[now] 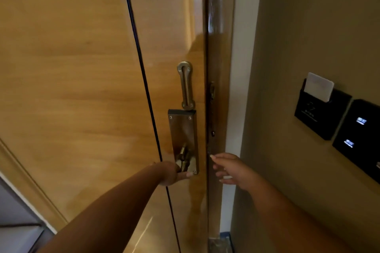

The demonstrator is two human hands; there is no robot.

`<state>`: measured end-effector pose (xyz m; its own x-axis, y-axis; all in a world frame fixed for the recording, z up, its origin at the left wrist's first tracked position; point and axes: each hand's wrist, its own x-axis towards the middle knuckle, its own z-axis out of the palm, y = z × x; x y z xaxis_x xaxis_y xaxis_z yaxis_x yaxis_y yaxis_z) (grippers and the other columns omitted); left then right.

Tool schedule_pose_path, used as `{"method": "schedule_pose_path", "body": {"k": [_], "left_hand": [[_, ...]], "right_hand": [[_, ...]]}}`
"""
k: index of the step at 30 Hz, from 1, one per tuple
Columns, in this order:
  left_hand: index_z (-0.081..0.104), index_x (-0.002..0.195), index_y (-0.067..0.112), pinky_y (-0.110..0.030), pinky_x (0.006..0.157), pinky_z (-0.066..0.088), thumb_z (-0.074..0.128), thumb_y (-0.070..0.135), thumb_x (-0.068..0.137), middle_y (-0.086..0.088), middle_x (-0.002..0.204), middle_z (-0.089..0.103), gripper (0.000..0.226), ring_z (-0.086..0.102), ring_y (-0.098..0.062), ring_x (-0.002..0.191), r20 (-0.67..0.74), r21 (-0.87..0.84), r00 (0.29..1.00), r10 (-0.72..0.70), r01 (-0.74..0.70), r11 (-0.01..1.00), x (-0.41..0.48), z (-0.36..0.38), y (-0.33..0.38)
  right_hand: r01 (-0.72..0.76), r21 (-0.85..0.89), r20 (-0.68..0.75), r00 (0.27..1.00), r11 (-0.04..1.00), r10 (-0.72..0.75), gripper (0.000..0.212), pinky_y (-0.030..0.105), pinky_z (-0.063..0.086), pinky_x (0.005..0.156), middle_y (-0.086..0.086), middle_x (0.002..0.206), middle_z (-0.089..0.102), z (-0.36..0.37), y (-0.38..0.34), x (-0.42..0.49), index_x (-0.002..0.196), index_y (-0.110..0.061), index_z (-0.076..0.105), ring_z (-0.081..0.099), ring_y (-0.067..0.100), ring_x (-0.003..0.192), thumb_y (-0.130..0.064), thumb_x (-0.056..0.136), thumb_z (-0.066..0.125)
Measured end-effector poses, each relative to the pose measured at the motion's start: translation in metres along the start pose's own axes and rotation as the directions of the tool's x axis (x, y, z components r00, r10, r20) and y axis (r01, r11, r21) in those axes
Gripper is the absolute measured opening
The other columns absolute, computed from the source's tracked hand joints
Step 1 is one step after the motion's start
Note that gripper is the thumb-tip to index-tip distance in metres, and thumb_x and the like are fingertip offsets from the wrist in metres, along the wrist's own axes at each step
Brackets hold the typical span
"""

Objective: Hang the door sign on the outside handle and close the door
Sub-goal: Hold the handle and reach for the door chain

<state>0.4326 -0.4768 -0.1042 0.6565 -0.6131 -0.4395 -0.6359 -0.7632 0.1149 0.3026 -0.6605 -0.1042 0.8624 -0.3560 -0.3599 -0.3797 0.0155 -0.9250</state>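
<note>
Your left hand wraps the brass door handle on its metal lock plate, fingers closed round the lever, which they largely hide. Your right hand hovers just beside the door edge, fingers loosely spread and holding nothing. The wooden door sits against or very near its frame; you cannot tell whether it has latched. The door sign is not visible from this inner side. A key card stands in the wall holder.
</note>
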Motion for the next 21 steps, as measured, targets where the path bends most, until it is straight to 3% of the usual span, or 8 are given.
{"method": "schedule_pose_path", "body": {"k": [5,7,9,11,13,15,17,21], "left_hand": [[0.060,0.117,0.006,-0.035,0.079,0.043,0.026,0.084,0.074,-0.017,0.117,0.063,0.095,0.057,-0.027,0.098,-0.058,-0.191,0.998,0.036,-0.047,0.980,0.046,-0.007,-0.011],[0.061,0.116,0.007,-0.039,0.086,0.045,0.031,0.091,0.064,-0.019,0.122,0.061,0.103,0.059,-0.029,0.105,-0.090,-0.375,0.995,0.037,-0.068,0.925,0.063,-0.005,-0.013],[0.066,0.109,0.014,-0.037,0.090,0.050,0.042,0.093,0.056,-0.016,0.118,0.064,0.098,0.063,-0.021,0.105,-0.101,-0.647,0.994,0.044,-0.100,0.756,0.081,-0.001,-0.016],[0.074,0.083,0.034,-0.018,0.070,0.054,0.052,0.091,0.051,-0.001,0.098,0.069,0.069,0.060,0.000,0.088,-0.085,-0.814,0.994,0.063,-0.106,0.571,0.097,0.004,-0.017],[0.074,0.063,0.039,-0.014,0.054,0.049,0.053,0.087,0.056,0.003,0.073,0.073,0.053,0.066,0.005,0.067,-0.067,-0.858,0.994,0.082,-0.099,0.504,0.114,0.005,-0.022],[0.076,0.068,0.037,-0.022,0.062,0.050,0.055,0.086,0.056,0.000,0.075,0.073,0.055,0.067,-0.001,0.063,-0.033,-0.888,0.994,0.102,-0.076,0.454,0.131,0.002,-0.025],[0.074,0.091,0.021,-0.031,0.080,0.050,0.056,0.084,0.059,-0.013,0.099,0.066,0.074,0.067,-0.018,0.088,-0.037,-0.907,0.996,0.081,-0.068,0.415,0.145,-0.002,-0.025],[0.062,0.103,-0.002,-0.051,0.097,0.044,0.055,0.077,0.070,-0.034,0.122,0.055,0.086,0.051,-0.047,0.113,-0.108,-0.921,0.994,0.014,-0.105,0.376,0.170,-0.012,-0.025]], "right_hand": [[-0.043,-0.016,-0.033,0.999,0.999,0.043,0.018,0.037,0.054,0.084,0.005,0.098,0.063,0.003,-0.005,0.037,0.097,-0.027,0.062,0.062,0.023,0.092,-0.041,0.085,0.061],[-0.056,-0.024,-0.049,0.997,0.998,0.055,0.020,0.038,0.054,0.087,0.006,0.100,0.064,0.004,-0.007,0.053,0.098,-0.027,0.063,0.063,0.024,0.093,-0.041,0.085,0.061],[-0.070,-0.020,-0.058,0.996,0.997,0.069,0.018,0.038,0.053,0.088,0.005,0.100,0.065,0.006,-0.013,0.071,0.096,-0.026,0.064,0.064,0.024,0.094,-0.041,0.085,0.062],[-0.084,-0.010,-0.069,0.994,0.996,0.083,0.014,0.036,0.052,0.084,0.004,0.096,0.064,0.007,-0.018,0.088,0.092,-0.027,0.063,0.062,0.023,0.091,-0.039,0.085,0.063],[-0.089,0.010,-0.085,0.992,0.996,0.089,0.014,0.036,0.050,0.083,0.005,0.095,0.065,0.007,-0.019,0.103,0.091,-0.026,0.063,0.061,0.026,0.094,-0.038,0.084,0.065],[-0.105,0.011,-0.107,0.989,0.994,0.106,0.023,0.040,0.051,0.089,0.008,0.104,0.065,0.008,-0.020,0.118,0.099,-0.023,0.063,0.062,0.029,0.103,-0.039,0.082,0.066],[-0.120,0.001,-0.149,0.982,0.993,0.119,0.033,0.040,0.052,0.088,0.009,0.107,0.066,0.009,-0.021,0.129,0.107,-0.020,0.062,0.062,0.029,0.103,-0.040,0.081,0.067],[-0.122,0.018,-0.170,0.978,0.992,0.124,0.022,0.029,0.051,0.067,0.005,0.087,0.067,0.006,-0.029,0.148,0.097,-0.023,0.066,0.063,0.018,0.079,-0.039,0.081,0.067]]}}
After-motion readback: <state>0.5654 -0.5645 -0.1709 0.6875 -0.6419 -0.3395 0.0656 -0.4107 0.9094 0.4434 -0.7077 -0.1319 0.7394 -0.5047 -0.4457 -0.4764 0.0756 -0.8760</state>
